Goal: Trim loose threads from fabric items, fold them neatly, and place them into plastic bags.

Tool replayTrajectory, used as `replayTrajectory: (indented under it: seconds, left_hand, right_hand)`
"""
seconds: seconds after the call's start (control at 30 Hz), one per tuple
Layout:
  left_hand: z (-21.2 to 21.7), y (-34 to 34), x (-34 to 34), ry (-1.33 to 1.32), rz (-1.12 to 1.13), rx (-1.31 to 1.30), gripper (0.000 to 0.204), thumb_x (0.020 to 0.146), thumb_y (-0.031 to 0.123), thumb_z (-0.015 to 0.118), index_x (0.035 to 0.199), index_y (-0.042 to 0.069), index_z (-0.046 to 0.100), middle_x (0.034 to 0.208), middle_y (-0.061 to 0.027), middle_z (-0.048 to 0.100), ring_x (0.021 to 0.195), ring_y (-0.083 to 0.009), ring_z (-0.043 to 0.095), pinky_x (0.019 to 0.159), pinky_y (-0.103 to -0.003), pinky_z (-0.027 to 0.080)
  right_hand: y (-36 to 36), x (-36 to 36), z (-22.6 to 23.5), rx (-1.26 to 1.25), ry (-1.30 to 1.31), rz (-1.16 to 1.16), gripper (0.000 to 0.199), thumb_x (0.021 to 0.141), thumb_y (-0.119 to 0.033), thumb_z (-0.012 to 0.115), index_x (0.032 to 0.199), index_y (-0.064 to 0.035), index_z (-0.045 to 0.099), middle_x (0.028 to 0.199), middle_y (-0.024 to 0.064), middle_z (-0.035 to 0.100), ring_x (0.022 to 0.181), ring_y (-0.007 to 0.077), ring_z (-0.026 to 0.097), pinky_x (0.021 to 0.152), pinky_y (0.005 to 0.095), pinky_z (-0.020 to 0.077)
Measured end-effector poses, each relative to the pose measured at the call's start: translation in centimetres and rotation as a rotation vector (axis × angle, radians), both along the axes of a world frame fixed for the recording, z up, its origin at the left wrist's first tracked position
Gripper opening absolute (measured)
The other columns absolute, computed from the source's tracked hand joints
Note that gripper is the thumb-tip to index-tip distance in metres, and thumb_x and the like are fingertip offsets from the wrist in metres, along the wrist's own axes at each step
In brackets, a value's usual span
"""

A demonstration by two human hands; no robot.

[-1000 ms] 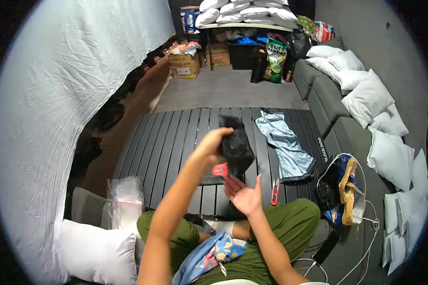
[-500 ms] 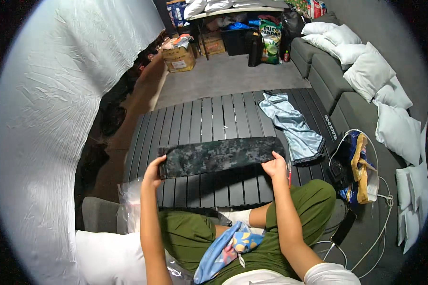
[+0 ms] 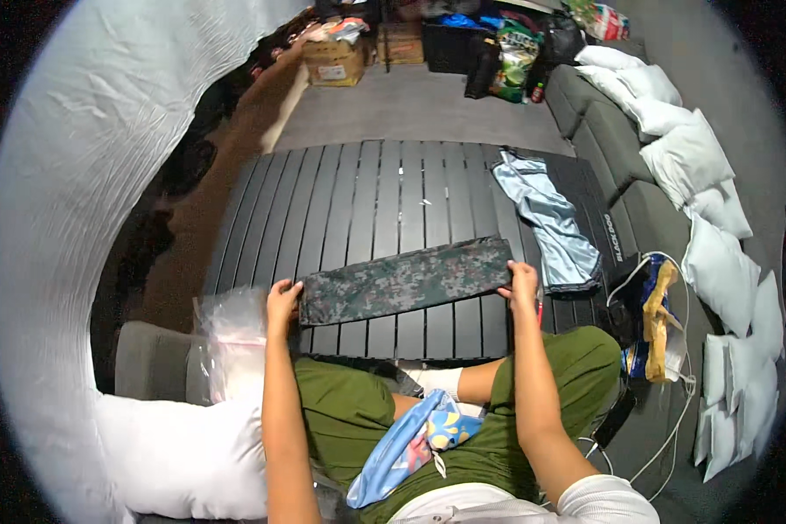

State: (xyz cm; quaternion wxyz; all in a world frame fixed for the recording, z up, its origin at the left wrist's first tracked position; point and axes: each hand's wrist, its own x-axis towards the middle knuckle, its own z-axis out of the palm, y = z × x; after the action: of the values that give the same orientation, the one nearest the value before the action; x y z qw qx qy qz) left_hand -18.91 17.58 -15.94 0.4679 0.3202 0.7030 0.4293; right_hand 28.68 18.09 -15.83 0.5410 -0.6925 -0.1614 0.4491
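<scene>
A low dark slatted table (image 3: 384, 201) carried the work, its boards running away from the person toward the grey floor (image 3: 419, 109). Flat across its near edge lay a long camouflage cloth strip (image 3: 406, 281), stretched out from left to right, with a hand pinning each end. Toward the right side lay a pale blue garment (image 3: 546, 218), crumpled and lengthwise, well apart from the strip's left end, near its right one.

The clutter by the cardboard box (image 3: 336, 61) along the top edge is cut off and too small to identify.
</scene>
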Motion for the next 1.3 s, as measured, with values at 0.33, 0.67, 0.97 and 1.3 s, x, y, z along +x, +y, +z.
replayTrajectory:
  seconds: [0.33,0.67,0.97,1.3]
  left_hand:
    - [0.1,1.6,0.5,0.792,-0.170,0.289,0.021,0.069,0.025,0.068,0.080,0.007,0.064,0.088,-0.0126,0.057,0.085,-0.0274,0.055,0.077,-0.035,0.044]
    - [1.0,1.1,-1.2,0.341,-0.222,0.285,0.018,0.075,0.019,0.064,0.076,0.001,0.061,0.069,-0.0015,0.060,0.060,-0.0071,0.052,0.053,-0.023,0.042]
    - [-0.3,2.0,0.5,0.485,-0.192,0.143,0.023,0.074,0.024,0.062,0.084,0.003,0.061,0.075,-0.0111,0.063,0.072,-0.0219,0.061,0.067,-0.031,0.046]
    - [1.4,1.3,2.2,0.901,-0.021,0.309,0.015,0.076,0.022,0.060,0.084,0.011,0.063,0.087,-0.0063,0.061,0.085,-0.0257,0.055,0.074,-0.036,0.045]
  right_hand:
    - [5.0,1.4,1.9,0.254,-1.359,0.817,0.022,0.073,-0.016,0.059,0.095,-0.0155,0.059,0.104,0.0056,0.053,0.100,0.0298,0.043,0.086,0.0429,0.0329]
    - [7.0,5.5,2.5,0.265,-0.607,0.856,0.023,0.069,-0.024,0.069,0.076,-0.0044,0.059,0.067,-0.0001,0.056,0.063,0.0090,0.049,0.059,0.0228,0.0382]
    - [8.1,6.0,-1.9,0.218,-0.675,0.651,0.020,0.075,-0.018,0.063,0.086,-0.0018,0.059,0.069,0.0023,0.057,0.061,0.0070,0.048,0.054,0.0228,0.0386]
    - [5.2,-0.6,0.7,0.469,-1.382,0.468,0.023,0.076,-0.010,0.055,0.098,-0.0037,0.052,0.099,0.0131,0.053,0.096,0.0304,0.048,0.081,0.0401,0.0368]
